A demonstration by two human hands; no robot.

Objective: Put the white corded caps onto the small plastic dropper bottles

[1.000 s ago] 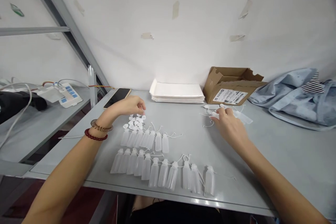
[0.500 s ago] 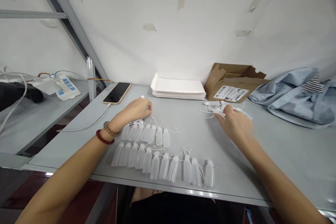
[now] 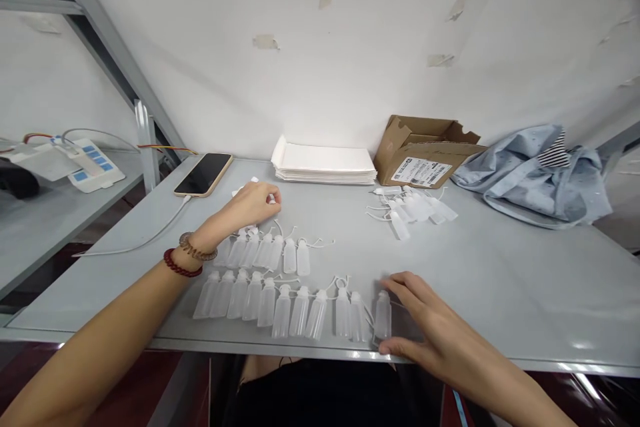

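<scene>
My left hand (image 3: pixel 253 205) rests on the table behind the back row, its fingers curled closed. A bit of white shows at its fingertips, but I cannot make out what it is. Small clear plastic bottles (image 3: pixel 299 310) with white caps and thin strings lie in two rows in front of me. At the front row's right end lies a single bottle (image 3: pixel 383 317). Around it my right hand (image 3: pixel 425 323) is open, thumb and fingers apart on either side. A loose pile of similar bottles (image 3: pixel 415 205) lies farther back, on the right.
A stack of white envelopes (image 3: pixel 325 165) stands against the wall beside an open cardboard box (image 3: pixel 425 152). Light-blue cloth (image 3: pixel 530 177) is heaped at the right. A phone (image 3: pixel 204 175) with a charging cable lies at the back left. A metal post (image 3: pixel 147 147) stands left of it.
My right hand has come from the bottle pile towards the table's front edge, beside the last bottle of the front row. My left hand stays near the back row. The view has shifted right.
</scene>
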